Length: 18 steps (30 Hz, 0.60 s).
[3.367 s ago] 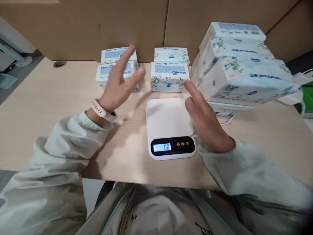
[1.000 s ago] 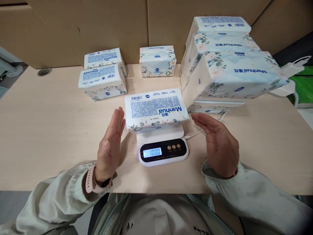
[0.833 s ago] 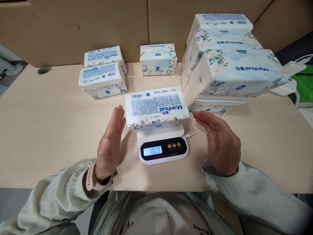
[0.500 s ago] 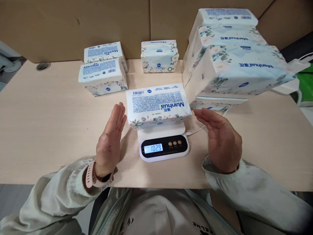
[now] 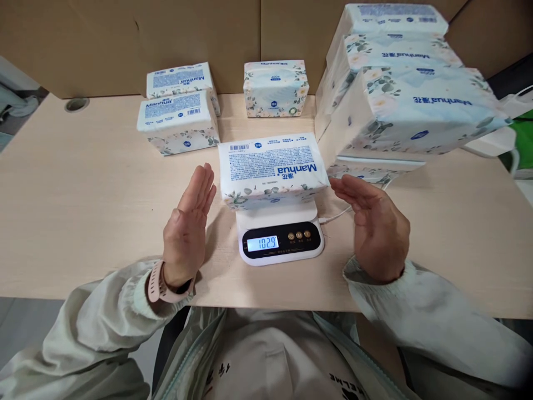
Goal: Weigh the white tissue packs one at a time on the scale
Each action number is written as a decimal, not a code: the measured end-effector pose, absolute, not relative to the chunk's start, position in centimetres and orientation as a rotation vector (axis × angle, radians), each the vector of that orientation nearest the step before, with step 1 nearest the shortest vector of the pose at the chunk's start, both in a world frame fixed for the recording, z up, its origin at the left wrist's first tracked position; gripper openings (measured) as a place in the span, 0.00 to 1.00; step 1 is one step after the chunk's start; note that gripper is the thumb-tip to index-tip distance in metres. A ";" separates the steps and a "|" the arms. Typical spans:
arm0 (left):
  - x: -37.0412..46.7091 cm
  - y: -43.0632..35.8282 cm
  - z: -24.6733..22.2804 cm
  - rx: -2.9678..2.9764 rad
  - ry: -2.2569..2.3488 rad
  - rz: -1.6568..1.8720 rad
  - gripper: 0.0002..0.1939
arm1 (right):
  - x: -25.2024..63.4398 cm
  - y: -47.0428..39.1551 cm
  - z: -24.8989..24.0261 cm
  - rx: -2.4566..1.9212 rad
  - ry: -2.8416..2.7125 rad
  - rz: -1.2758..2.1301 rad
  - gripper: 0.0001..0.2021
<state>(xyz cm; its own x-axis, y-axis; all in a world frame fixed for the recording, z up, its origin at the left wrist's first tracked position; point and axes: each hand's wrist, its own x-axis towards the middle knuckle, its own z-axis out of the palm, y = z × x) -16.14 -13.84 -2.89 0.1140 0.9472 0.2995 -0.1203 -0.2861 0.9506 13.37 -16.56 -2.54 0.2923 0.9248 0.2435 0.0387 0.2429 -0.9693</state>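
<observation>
A pack of tissues [image 5: 272, 166], white with blue print and flowers, lies on a white digital scale [image 5: 250, 256]. The lit display [image 5: 263, 243] reads 102.9. To the left of the pack my left hand [image 5: 186, 228] is held up, fingers stretched out and holding nothing; a pink band circles its wrist. My right hand [image 5: 375, 228] stands on the other side, also open, its fingertips close to the pack's right end. Neither hand appears to grip the pack.
Two tissue packs [image 5: 179, 122] sit at the back left, one behind the other. Another pack [image 5: 275, 89] stands at the back middle. Several larger stacked packs [image 5: 433, 111] fill the back right. A white cable [image 5: 337, 215] runs from the scale. Cardboard [image 5: 200, 33] rises behind the table.
The whole view has shifted slightly, so things sit a little higher in the picture. Hands, pack and scale keep almost the same places relative to one another; the reading stays at 102.9.
</observation>
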 end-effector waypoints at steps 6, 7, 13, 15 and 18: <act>-15.9 -13.0 -3.3 1.328 0.945 1.386 0.31 | 13.7 -16.2 -3.2 -1.144 -1.162 0.764 0.20; -15.9 -12.9 -3.4 1.315 0.952 1.382 0.32 | 13.7 -16.2 -3.2 -1.127 -1.167 0.764 0.19; -16.4 -12.6 -4.2 1.319 0.989 1.404 0.36 | 13.4 -16.4 -2.7 -1.068 -1.199 0.759 0.19; -16.5 -12.5 -4.3 1.315 1.000 1.414 0.38 | 13.3 -16.4 -2.7 -1.057 -1.210 0.756 0.20; -16.6 -12.6 -4.4 1.310 0.982 1.417 0.37 | 13.3 -16.3 -2.8 -1.024 -1.222 0.755 0.19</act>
<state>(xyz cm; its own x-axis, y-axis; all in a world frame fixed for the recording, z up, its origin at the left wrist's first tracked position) -16.60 -12.57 -4.37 0.0112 0.9703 0.2415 -0.1142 -0.2387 0.9644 13.32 -16.31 -2.82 0.2097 0.8993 0.3837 0.0597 0.3800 -0.9231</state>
